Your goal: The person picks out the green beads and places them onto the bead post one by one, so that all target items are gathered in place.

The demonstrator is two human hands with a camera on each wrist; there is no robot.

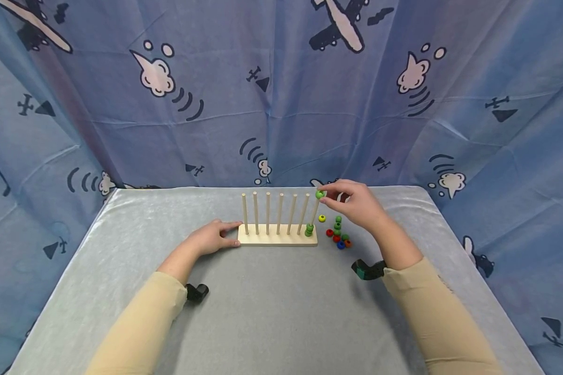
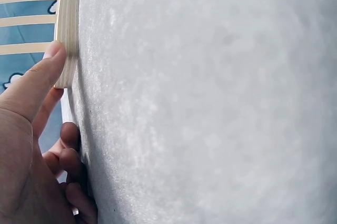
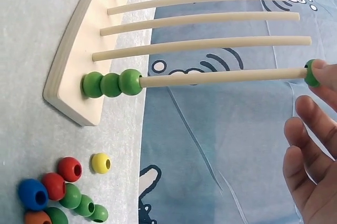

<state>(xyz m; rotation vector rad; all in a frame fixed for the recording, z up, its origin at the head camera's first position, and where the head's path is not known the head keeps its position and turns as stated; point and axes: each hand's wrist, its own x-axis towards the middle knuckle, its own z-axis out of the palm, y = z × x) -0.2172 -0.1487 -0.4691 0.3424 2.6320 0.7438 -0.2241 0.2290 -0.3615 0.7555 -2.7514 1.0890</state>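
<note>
A wooden peg rack (image 1: 274, 239) stands upright, its several thin pegs rising from a flat base. At the base's left end my left hand (image 1: 209, 238) holds it, thumb at the front edge and index finger at the back corner. My right hand (image 1: 356, 204) pinches a green bead (image 3: 309, 74) between thumb and index finger at the top of the rightmost peg (image 3: 221, 78). In the right wrist view the peg's tip meets the bead, and the other fingers are loosely bent. Three green beads (image 3: 110, 84) are stacked at that peg's foot; the other pegs are bare.
Loose beads lie on the grey cloth right of the rack: a yellow bead (image 3: 101, 163), two red beads (image 3: 70, 169), a blue bead (image 3: 33, 194), an orange bead (image 3: 38, 217) and several green ones (image 3: 84, 206). A blue patterned curtain (image 1: 281, 104) hangs behind the table.
</note>
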